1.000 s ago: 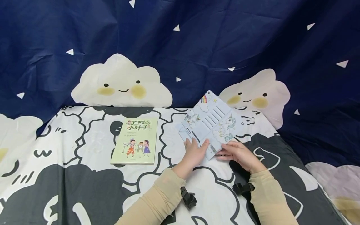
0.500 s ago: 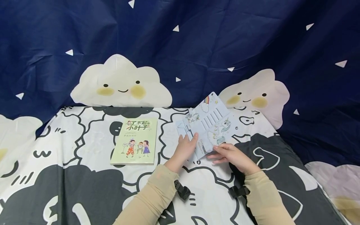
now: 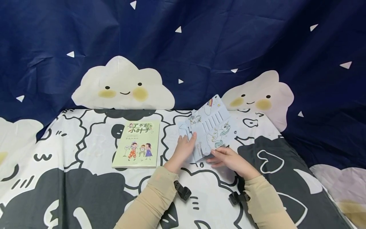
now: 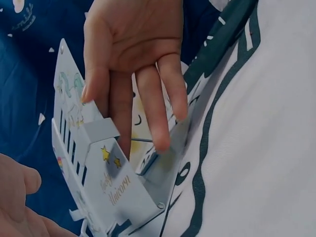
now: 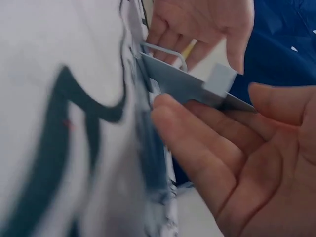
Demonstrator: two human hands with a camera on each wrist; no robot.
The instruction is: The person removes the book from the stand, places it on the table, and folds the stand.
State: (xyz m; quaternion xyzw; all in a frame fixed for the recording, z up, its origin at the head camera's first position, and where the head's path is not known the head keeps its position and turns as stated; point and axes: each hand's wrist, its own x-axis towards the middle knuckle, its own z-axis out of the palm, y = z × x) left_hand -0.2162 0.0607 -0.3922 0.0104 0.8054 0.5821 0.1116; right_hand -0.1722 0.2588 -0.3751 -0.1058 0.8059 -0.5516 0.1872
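Note:
A pale blue folding book stand (image 3: 210, 116) with unicorns, a rainbow and slots is held tilted between both hands at the right of the head view. My left hand (image 3: 182, 151) grips its left side, thumb across the front and fingers partly hidden behind. At the lower right edge, my right hand (image 3: 227, 159) pinches the panel, thumb in front and fingers behind. The left wrist view shows the stand's lettered lower panel (image 4: 123, 182), with the right hand (image 4: 143, 54) reaching behind it. A wire leg (image 5: 170, 52) sticks out in the right wrist view.
A light green book (image 3: 140, 146) with cartoon children on its cover lies to the left of the hands. Beneath is a bed sheet (image 3: 94, 146) printed in black and white. A dark blue curtain (image 3: 200, 38) and a smiling cloud shape (image 3: 123, 79) stand behind.
Both hands have shifted left and slightly down. The book stand's lower part has moved left with them, and its front has turned, showing more lettering. The green book stays in place.

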